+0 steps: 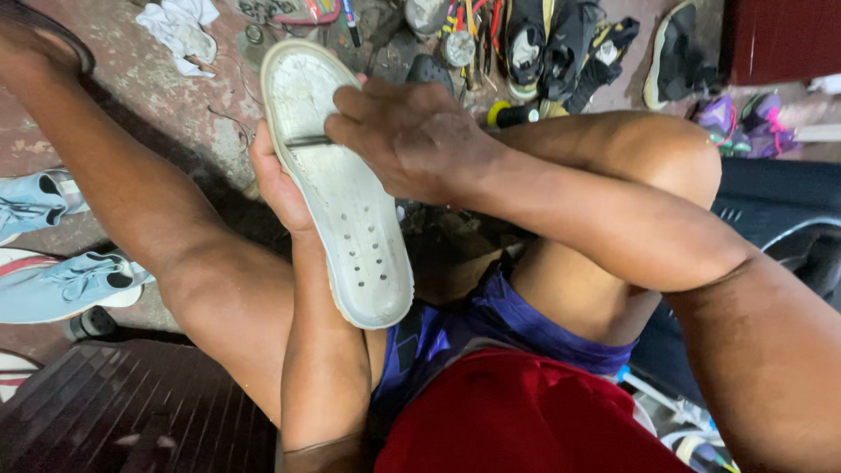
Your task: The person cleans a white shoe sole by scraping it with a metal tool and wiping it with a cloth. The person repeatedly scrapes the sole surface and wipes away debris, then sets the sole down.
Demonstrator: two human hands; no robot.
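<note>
A white rubber shoe sole (pixel 346 206) with small holes lies face up between my knees. My left hand (pixel 276 180) grips its left edge from underneath. My right hand (pixel 407 136) rests over the sole's upper part and presses a thin dark metal tool (pixel 308 140) flat against the inner surface. The tool's handle is hidden under my fingers.
Light blue sneakers (pixel 66 280) lie on the floor at left. A white rag (pixel 184 26), tools and tins (pixel 455 44), black shoes (pixel 561 44) and purple shoes (pixel 740 118) are spread along the far side. A dark grooved mat (pixel 114 412) sits lower left.
</note>
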